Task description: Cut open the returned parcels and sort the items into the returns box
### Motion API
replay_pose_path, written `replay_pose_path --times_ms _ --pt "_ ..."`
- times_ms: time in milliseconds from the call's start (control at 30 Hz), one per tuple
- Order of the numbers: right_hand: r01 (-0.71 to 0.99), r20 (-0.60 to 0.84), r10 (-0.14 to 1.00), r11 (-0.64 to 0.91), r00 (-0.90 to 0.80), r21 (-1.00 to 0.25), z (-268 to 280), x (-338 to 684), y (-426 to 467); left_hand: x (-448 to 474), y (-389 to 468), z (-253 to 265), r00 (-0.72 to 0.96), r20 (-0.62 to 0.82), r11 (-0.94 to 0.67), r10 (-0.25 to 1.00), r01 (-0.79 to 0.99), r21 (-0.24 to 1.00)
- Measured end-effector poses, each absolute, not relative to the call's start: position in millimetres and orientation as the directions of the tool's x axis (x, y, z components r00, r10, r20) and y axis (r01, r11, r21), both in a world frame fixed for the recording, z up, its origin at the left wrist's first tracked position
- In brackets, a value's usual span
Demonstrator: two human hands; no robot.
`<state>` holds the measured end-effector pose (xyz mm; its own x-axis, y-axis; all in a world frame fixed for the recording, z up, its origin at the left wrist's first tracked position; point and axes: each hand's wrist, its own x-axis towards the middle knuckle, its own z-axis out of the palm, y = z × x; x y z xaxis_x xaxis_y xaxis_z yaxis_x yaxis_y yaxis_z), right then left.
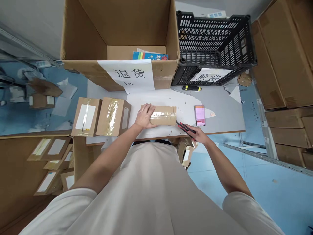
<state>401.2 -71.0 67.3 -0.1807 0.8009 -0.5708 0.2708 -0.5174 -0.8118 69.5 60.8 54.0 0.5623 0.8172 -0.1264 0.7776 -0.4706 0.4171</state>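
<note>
A small taped cardboard box (163, 120) lies on the white table (156, 131) near its front edge, clear tape running along its top. My left hand (146, 117) wraps round the box's left end. In my right hand (198, 134) is a black and red utility knife (185, 127), its tip at the box's right end; whether the blade cuts into it I cannot tell. To the right of the box lies a phone (200, 115), its screen blurred.
Two taped cartons (114, 117) stand at the table's left. Behind are a large open carton (83, 71) holding a colourful booklet (150, 55), and a black crate (215, 58). Near the crate lies a yellow-black cutter (192, 88). Boxes fill a bin at lower left.
</note>
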Motion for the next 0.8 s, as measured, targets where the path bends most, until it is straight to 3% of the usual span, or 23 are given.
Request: replay_pose_path --times_ms 133,333,533,667,800 --pt "0.229 -0.559 0.816 -0.522 -0.148 -0.822 69.9 404.3 -93.5 69.8 60.2 55.9 0.573 -0.133 -0.485 0.809 0.777 0.403" --pt "-0.105 -0.482 0.827 -0.473 0.290 -0.875 53.8 353.2 -97.6 70.2 53.1 63.6 0.315 -0.120 -0.254 0.941 0.897 0.361" --pt "-0.338 -0.462 0.837 -0.361 0.293 -0.869 34.7 258.6 -34.0 55.7 12.1 61.9 0.252 -0.160 -0.165 0.954 0.892 0.420" --pt "-0.301 -0.410 0.870 -0.328 0.272 -0.895 29.6 251.0 -13.4 47.1 -19.9 51.8 0.239 -0.181 -0.081 0.954 0.787 0.612" --pt "-0.236 -0.404 0.884 -0.352 0.235 -0.906 30.5 257.9 -13.3 42.1 -31.8 44.5 0.230 -0.154 -0.067 0.961 0.731 0.679"
